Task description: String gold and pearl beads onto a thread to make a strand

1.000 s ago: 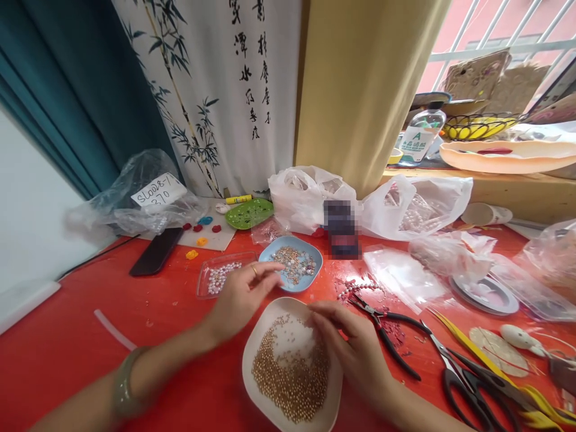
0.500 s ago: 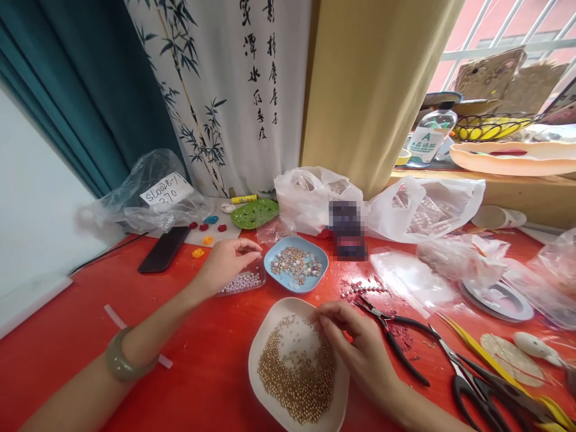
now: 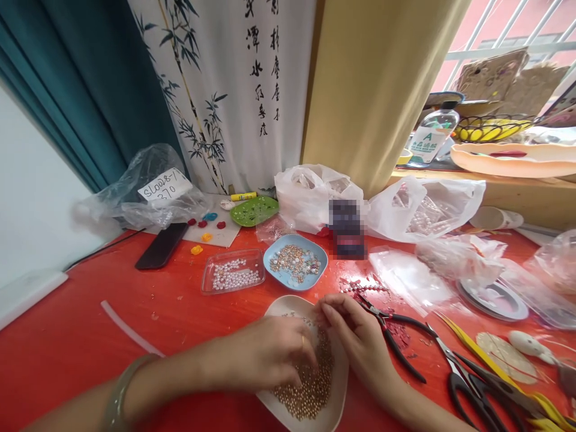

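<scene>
A white dish (image 3: pixel 338 393) with gold beads (image 3: pixel 306 396) stands on the red table in front of me. My left hand (image 3: pixel 274 354), with a ring and a green bangle, hangs over the beads. Its fingers curve downward and are blurred, and the fingertips are partly hidden. At the far right rim of the dish, my right hand (image 3: pixel 353 336) is closed in a pinch; whatever is between thumb and forefinger is too small to make out. Beyond the dish are a blue dish (image 3: pixel 279 278) of mixed beads and a clear tray (image 3: pixel 209 287) of pearly white beads.
Pliers (image 3: pixel 396 348) and black-handled scissors (image 3: pixel 463 378) lie at right. A dark phone (image 3: pixel 161 247) is at left, near small coloured flowers. White plastic bags (image 3: pixel 310 198) and a green dish (image 3: pixel 254 211) stand along the curtain. A clear strip (image 3: pixel 130 330) lies at left.
My left hand has moved from the clear tray, toward me and right, to over the gold beads. The clear tray now shows fully. My right hand has stayed in its pinch at the rim.
</scene>
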`<state>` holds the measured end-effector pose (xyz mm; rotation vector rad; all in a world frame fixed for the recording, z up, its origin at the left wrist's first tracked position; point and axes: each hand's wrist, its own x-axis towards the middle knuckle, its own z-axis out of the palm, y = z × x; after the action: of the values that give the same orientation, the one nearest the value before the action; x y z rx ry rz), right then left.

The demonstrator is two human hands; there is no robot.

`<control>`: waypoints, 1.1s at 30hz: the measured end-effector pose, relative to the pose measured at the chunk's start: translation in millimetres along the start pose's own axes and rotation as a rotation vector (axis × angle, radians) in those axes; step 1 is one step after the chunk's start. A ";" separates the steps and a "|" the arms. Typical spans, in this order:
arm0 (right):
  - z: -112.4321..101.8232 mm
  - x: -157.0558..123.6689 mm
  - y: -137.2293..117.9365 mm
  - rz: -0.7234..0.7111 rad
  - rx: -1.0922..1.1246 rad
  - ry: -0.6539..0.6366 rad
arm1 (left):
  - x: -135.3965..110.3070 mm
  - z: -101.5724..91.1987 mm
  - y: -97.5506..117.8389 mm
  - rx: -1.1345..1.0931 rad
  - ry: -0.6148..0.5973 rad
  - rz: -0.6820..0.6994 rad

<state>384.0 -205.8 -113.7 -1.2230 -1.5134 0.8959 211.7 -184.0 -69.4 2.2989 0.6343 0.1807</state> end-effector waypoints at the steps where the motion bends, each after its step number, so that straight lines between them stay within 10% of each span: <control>1: -0.2 0.9 0.7 0.005 0.019 0.007 | 0.1 -2.3 -3.5 0.010 0.035 -0.024; 11: 0.6 -0.3 1.4 -0.073 -0.088 -0.044 | 0.4 -8.0 -14.2 0.125 0.141 -0.115; 20: 0.6 -1.6 4.0 -0.063 -0.069 -0.022 | -19.0 -89.8 -82.4 0.272 0.534 -0.578; 33: 1.9 -0.8 0.2 -0.073 -0.072 -0.028 | -16.9 -73.9 -113.9 0.601 0.375 -0.548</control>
<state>382.2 -206.5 -114.5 -1.2030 -1.6142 0.8196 130.0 -77.0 -93.7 2.5508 1.6691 0.1744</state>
